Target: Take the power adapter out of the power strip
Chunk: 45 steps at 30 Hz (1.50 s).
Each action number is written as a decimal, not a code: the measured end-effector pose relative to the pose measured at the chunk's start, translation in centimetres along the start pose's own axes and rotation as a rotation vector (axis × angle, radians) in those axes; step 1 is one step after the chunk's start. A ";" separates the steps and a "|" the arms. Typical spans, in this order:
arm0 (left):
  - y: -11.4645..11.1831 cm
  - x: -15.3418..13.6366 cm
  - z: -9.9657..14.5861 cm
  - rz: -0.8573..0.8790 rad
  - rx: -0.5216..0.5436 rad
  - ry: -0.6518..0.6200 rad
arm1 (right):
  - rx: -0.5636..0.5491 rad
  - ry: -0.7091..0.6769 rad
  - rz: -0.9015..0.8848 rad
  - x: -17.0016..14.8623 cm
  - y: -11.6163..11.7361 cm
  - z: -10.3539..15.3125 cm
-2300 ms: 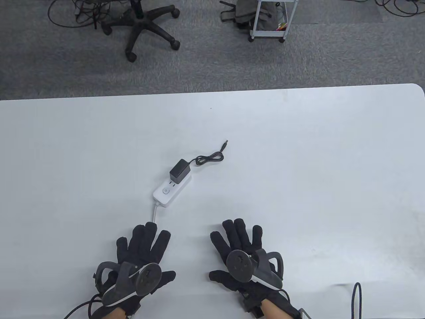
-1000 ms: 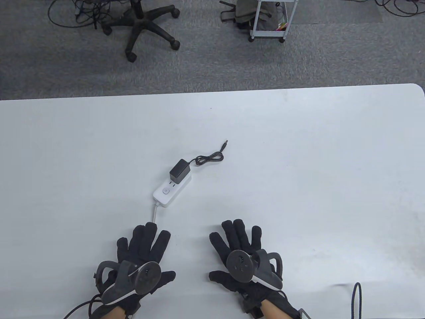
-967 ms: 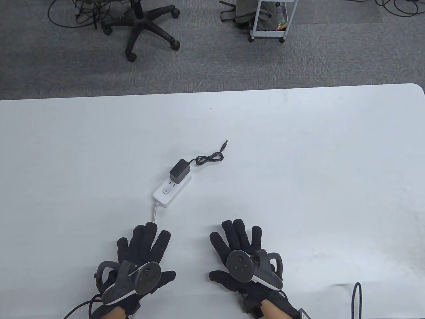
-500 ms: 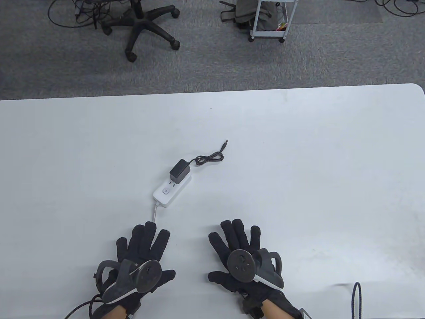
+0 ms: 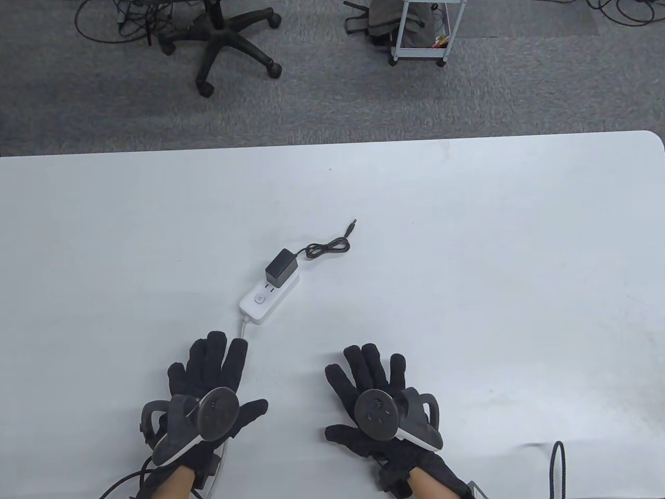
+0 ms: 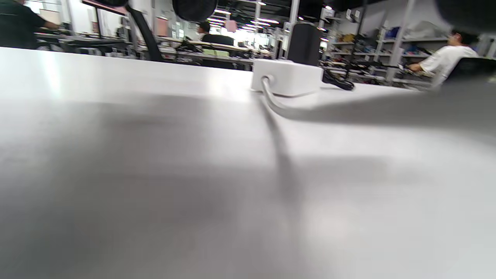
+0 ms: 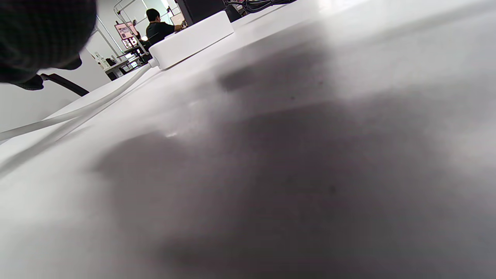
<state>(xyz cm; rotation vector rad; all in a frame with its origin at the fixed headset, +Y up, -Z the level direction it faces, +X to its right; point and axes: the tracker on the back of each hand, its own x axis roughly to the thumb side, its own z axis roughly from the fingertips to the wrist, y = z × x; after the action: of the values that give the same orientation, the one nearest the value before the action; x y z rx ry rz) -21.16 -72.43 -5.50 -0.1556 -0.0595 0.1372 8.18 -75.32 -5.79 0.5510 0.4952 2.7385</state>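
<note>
One power adapter (image 5: 281,267) sits plugged in one power strip (image 5: 268,294), ahead of left hand (image 5: 208,387) and right hand (image 5: 371,387); both hands splayed wide, apparently flat, holding nothing.

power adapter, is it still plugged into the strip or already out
Plugged in: the black power adapter stands upright on the far end of the white power strip, and neither hand touches it.

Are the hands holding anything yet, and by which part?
Nothing. Left hand and right hand lie spread and empty; the adapter sits untouched in the strip.
</note>
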 end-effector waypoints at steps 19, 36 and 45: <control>-1.3 2.9 -12.0 0.005 -0.070 0.359 | 0.020 -0.024 -0.065 0.0 -0.4 -0.1; -0.7 3.7 -9.9 -0.087 -0.056 0.219 | 0.045 -0.048 -0.090 0.1 -0.1 -0.1; 0.1 2.4 -1.5 -0.126 0.064 -0.044 | -0.018 -0.013 -0.129 -0.6 -0.2 -0.4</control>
<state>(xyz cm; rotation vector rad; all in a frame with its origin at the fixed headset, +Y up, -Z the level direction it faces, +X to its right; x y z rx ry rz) -18.69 -72.26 -6.87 -0.0847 -0.1082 0.0169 8.60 -75.40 -6.38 0.5135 0.4847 2.6130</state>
